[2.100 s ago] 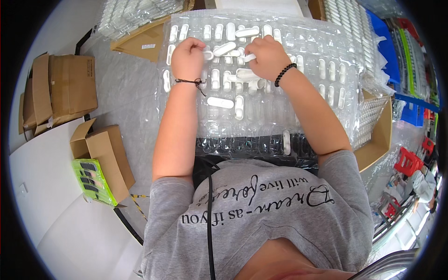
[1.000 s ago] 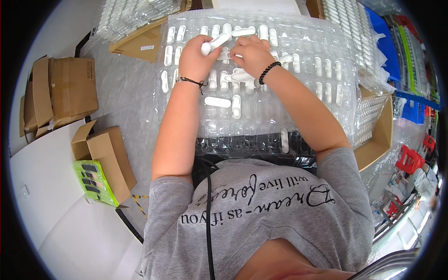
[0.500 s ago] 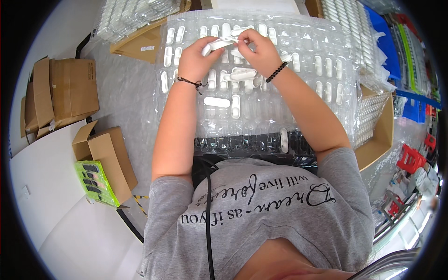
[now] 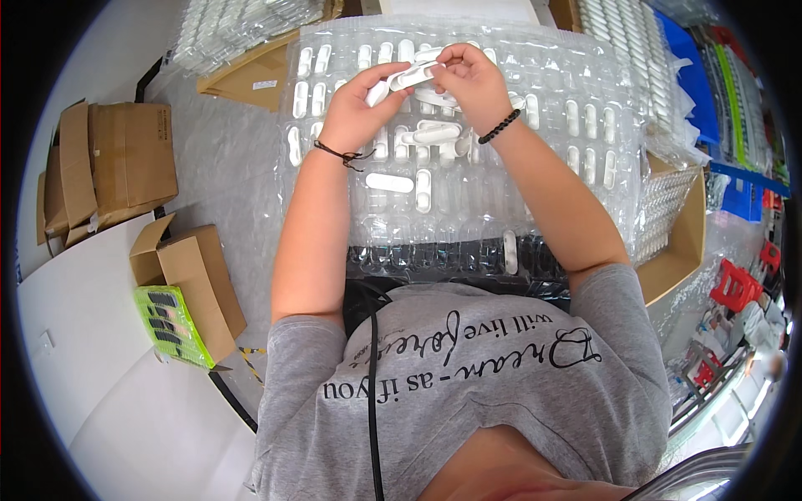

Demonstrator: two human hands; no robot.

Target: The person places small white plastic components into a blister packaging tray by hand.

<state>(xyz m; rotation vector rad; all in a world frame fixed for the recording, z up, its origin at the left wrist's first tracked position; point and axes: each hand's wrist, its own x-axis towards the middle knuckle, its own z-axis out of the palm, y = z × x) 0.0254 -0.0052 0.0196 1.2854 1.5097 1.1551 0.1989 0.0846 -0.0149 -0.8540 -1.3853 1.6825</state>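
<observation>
- The left hand (image 4: pixel 355 108) and the right hand (image 4: pixel 472 79) are meeting above the far part of the clear blister tray (image 4: pixel 585 209), fingers closed on one small white oblong piece (image 4: pixel 409 77), lifted clear so both thumbs can work it.
- Loose white pieces (image 4: pixel 434 134) are lying just under the hands, within easy reach.
- Cardboard boxes (image 4: pixel 117 167) are sitting well to the left, out of the way.
- A green card (image 4: pixel 171 324) is resting near left.
</observation>
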